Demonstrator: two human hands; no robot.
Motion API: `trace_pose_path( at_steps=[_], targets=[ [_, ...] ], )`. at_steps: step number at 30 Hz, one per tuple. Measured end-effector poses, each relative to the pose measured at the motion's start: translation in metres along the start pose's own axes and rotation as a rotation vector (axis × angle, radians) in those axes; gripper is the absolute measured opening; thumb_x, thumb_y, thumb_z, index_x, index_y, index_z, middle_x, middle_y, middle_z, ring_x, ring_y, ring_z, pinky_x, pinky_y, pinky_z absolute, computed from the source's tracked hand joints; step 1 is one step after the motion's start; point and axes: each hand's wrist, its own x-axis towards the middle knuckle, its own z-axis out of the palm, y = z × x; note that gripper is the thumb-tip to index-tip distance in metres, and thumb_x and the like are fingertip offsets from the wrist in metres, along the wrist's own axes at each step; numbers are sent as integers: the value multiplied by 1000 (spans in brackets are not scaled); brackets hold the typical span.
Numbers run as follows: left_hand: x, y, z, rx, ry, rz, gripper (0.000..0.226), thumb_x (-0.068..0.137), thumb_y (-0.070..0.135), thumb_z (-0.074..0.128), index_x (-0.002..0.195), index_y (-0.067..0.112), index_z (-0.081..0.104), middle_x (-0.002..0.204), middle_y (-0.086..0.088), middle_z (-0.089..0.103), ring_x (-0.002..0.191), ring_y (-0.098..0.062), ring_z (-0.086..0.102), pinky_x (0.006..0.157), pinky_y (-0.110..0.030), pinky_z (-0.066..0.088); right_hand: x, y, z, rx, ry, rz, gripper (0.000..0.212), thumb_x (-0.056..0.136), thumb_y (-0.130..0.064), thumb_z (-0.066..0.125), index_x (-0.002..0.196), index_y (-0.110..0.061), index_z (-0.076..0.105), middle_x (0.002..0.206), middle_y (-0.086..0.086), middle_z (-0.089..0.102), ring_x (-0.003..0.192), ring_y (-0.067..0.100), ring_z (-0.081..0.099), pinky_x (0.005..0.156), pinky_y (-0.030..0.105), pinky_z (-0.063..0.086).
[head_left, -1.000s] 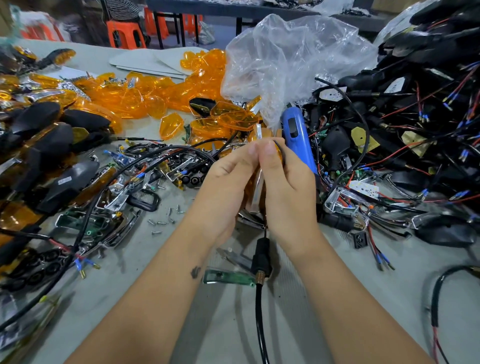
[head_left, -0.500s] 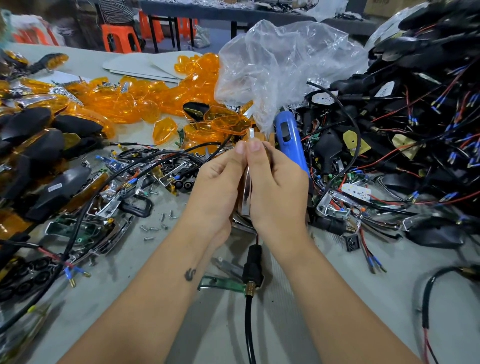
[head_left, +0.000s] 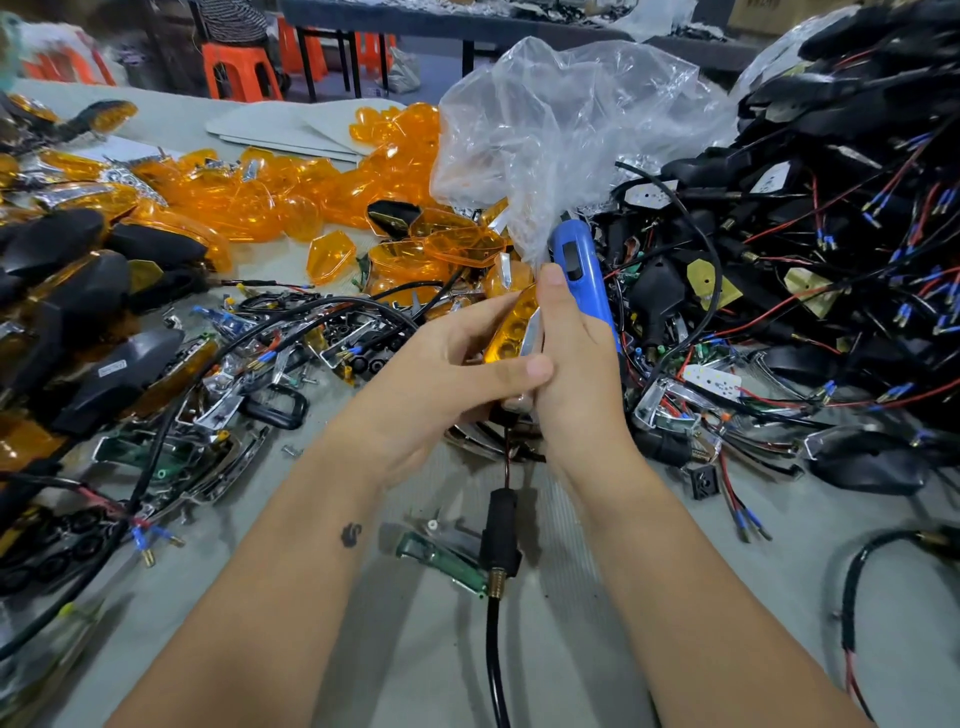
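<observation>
Both hands clasp one amber indicator lamp (head_left: 511, 327) mid-view. The left hand (head_left: 441, 374) wraps it from 9 o'clock; the right hand (head_left: 576, 379) pinches its chrome edge from 3, probably to press lens and housing together. Its black stalk (head_left: 500, 535) hangs toward 6 over bare table (head_left: 571, 649), the only free room. Loose amber lenses (head_left: 291, 192) crowd 11 and a wire heap (head_left: 831, 234) crowds 2.

We count one left grip (head_left: 434, 382) and one right grip (head_left: 576, 364), one amber lamp (head_left: 511, 332), one blue tool (head_left: 582, 280), one clear bag (head_left: 561, 140) and one green board (head_left: 447, 561) on the tabletop (head_left: 561, 654). Loose amber lenses (head_left: 291, 197) and black housings (head_left: 78, 291) lie in heaps beyond our counting.
</observation>
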Motion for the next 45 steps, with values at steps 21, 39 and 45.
trace_pose_path(
  at_steps=[21,39,45],
  targets=[
    [7,-11,3,-70,50,23,33,80,21,68,113,25,66,85,8,67,70,-9,64,54,-21,49,-1,-14,1,134,-68,234,39,95,-51,53,78,-19,66,78,7,59,73,23,60,67,36,51],
    [7,-6,-2,-327,214,-44,35,76,42,65,103,20,63,77,-3,59,50,-18,48,62,-43,58,2,-8,-11,15,-335,164,35,87,-37,69,111,-13,71,85,4,62,52,9,49,47,20,45],
    [7,-4,-4,-343,153,-24,27,84,38,62,105,21,61,78,-3,62,53,-23,52,72,-54,58,1,-7,-10,12,-303,67,15,97,-22,61,103,-21,75,74,-2,62,46,8,43,43,17,36]
  ],
)
